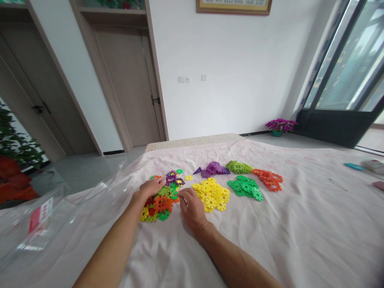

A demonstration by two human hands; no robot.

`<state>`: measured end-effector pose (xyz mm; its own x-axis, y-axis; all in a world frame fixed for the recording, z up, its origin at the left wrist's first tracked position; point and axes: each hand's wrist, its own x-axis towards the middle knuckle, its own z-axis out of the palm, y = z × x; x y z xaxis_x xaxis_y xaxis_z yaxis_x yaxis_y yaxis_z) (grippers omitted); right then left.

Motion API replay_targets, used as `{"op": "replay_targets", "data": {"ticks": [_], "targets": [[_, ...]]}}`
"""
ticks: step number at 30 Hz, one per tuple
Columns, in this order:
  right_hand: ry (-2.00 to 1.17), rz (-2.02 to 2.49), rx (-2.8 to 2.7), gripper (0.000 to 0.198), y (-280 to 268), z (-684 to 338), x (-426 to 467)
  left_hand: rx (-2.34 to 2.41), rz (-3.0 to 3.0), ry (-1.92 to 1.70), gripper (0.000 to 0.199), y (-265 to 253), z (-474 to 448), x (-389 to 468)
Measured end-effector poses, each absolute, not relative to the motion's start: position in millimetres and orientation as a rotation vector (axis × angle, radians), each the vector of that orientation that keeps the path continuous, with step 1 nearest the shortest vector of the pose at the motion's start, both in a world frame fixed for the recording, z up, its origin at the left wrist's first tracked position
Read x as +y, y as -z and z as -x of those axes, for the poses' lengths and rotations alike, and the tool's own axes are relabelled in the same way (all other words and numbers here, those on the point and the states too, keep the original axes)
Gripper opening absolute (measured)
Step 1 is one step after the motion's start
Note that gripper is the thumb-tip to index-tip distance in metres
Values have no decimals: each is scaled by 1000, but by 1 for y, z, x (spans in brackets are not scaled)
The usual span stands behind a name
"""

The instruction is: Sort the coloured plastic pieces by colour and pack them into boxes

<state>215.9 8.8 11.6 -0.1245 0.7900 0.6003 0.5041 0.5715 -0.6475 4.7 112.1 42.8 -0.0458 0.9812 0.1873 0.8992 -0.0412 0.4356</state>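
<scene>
A mixed heap of plastic interlocking pieces (163, 204) in orange, green, yellow, red and purple lies between my hands. My left hand (151, 189) rests on the heap's far left side, fingers stretched over it. At the heap's right edge is my right hand (193, 208), its thumb and fingers drawn together beside green and orange pieces; what they hold, if anything, is hidden. Sorted by colour to the right are piles of yellow pieces (211, 195), green pieces (245, 187), purple pieces (213, 169), light green pieces (238, 167) and orange pieces (268, 179).
A pale patterned cloth (288, 232) covers the table. Clear plastic packaging (57, 224) with a red-and-white label lies at left. A thin stick (338, 184), a blue object (354, 166) and a whitish pack (373, 166) lie at right.
</scene>
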Motion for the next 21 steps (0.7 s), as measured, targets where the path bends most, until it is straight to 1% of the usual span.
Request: {"op": "replay_targets", "data": {"ticks": [4, 8, 9, 11, 15, 18, 21], "targets": [[-361, 1009, -1646, 22, -12, -217, 10, 2138, -2041, -434, 37, -54, -12, 104], [-374, 1019, -1510, 24, -10, -219, 14, 2237, -2083, -327, 54, -65, -49, 114], [-373, 1010, -1492, 25, -10, -219, 15, 2222, -2143, -316, 56, -65, -63, 118], [-375, 980, -1474, 25, -9, -219, 17, 2092, -2313, -174, 60, -63, -90, 130], [-379, 962, -1457, 28, -9, -219, 17, 2000, -2273, -21, 72, -50, -127, 153], [-389, 974, -1451, 32, -9, -218, 17, 1993, -2208, 84, 72, -38, -135, 162], [-405, 954, -1453, 34, -9, -218, 17, 2010, -2188, 145, 66, -31, -135, 162]]}}
